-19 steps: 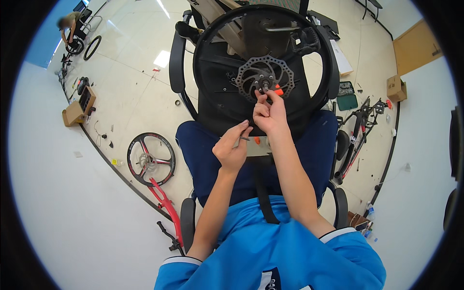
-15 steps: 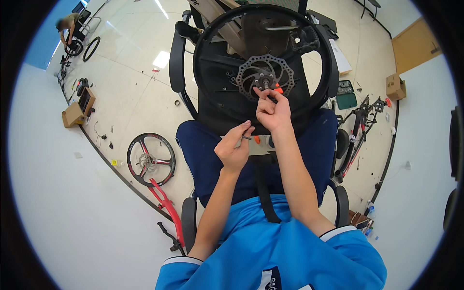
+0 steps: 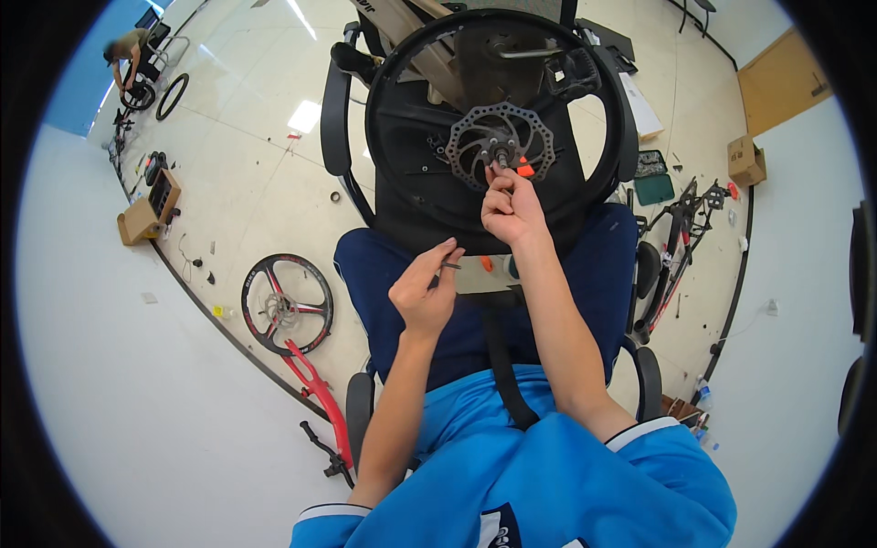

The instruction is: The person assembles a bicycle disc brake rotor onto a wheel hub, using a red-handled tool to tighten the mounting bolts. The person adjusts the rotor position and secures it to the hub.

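Note:
A black bicycle wheel (image 3: 377,123) lies on a black chair seat in front of me, with a silver disc brake rotor (image 3: 469,119) at its hub. My right hand (image 3: 513,212) reaches to the rotor's centre, thumb and finger pinched at the wheel axle (image 3: 502,158); the fingers partly hide whatever else is there. Lower and to the left, my left hand (image 3: 426,285) is closed on a thin dark metal rod (image 3: 451,266), most of it hidden in the fingers. Small dark fasteners (image 3: 437,143) lie left of the rotor.
A crank with a black pedal (image 3: 574,73) and a pale bike frame (image 3: 402,32) stand just beyond the wheel. At left on the floor are a spoked wheel (image 3: 322,310) and red frame (image 3: 315,384). Another bike frame (image 3: 681,233) lies right; a person (image 3: 132,55) works far left.
My left hand has drawn back a little, down and left, with the rod still in it. My right hand stays at the axle, its fingers slightly shifted.

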Tool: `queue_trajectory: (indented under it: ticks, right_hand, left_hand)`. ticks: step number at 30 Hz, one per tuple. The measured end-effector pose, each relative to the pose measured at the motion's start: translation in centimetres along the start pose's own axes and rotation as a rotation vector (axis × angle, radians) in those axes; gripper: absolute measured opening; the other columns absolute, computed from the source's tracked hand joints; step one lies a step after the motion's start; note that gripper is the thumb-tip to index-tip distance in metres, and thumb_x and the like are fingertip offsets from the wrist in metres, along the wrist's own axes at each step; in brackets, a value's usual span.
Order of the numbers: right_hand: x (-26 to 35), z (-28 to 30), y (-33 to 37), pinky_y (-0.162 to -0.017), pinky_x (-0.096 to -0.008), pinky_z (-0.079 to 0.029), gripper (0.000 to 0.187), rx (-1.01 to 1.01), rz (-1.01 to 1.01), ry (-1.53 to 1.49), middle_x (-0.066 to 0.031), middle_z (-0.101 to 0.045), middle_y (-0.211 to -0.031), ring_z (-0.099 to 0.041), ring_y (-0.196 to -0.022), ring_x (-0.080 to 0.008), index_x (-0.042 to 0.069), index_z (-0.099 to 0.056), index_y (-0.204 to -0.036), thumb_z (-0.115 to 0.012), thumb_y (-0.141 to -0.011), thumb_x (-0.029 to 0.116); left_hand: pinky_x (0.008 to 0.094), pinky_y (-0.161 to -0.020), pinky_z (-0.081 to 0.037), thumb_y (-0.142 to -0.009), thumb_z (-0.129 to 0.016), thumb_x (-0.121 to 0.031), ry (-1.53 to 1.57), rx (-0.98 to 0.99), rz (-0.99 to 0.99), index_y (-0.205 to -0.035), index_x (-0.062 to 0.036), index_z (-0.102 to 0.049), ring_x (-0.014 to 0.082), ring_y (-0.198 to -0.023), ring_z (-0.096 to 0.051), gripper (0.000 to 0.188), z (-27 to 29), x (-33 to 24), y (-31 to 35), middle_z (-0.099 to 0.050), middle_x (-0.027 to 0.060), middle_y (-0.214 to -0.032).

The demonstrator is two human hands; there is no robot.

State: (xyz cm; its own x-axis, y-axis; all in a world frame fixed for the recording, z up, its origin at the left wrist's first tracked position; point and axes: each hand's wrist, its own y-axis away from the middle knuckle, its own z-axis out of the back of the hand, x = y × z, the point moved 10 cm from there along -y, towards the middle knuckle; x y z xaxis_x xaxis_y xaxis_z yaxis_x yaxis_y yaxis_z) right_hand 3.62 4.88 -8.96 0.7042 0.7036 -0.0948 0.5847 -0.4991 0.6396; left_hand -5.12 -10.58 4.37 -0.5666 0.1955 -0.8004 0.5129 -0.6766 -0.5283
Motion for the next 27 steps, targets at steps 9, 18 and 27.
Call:
queue_trajectory:
  ticks: [9,18,27]
  right_hand:
    - [-0.5,-1.6,1.0,-0.037,-0.0191,-0.024,0.037,0.096,-0.038,-0.103,0.0033,-0.053,-0.062,-0.027,-0.040,-0.0058,-0.009,-0.054,-0.129,-0.059,-0.097,0.009]
    - [0.5,-0.2,-0.4,-0.036,-0.0172,-0.025,0.017,0.070,0.051,-0.017,0.0047,-0.057,-0.064,-0.029,-0.040,-0.0033,-0.005,-0.062,-0.104,-0.065,-0.095,0.008]
    - [1.9,3.8,3.8,-0.049,-0.0234,-0.032,0.017,0.072,0.158,0.430,-0.0049,-0.054,-0.076,-0.038,-0.054,-0.0107,-0.001,-0.061,-0.089,-0.058,-0.088,0.016]
  left_hand:
    - [0.0252,-0.075,-0.058,-0.087,-0.071,0.005,0.056,0.121,0.076,-0.102,0.0044,-0.075,0.0189,-0.083,-0.076,0.015,0.5,0.9,-0.7,-0.077,0.0135,-0.092]
    - [0.0250,-0.074,-0.058,-0.088,-0.070,0.004,0.089,0.160,0.086,-0.103,0.0039,-0.075,0.0186,-0.083,-0.076,0.016,-0.1,1.0,-0.4,-0.078,0.0123,-0.092]
    - [0.0253,-0.074,-0.058,-0.087,-0.072,0.002,0.059,0.186,0.117,-0.101,0.0029,-0.076,0.0185,-0.081,-0.076,0.014,-0.9,0.9,-0.2,-0.078,0.0117,-0.092]
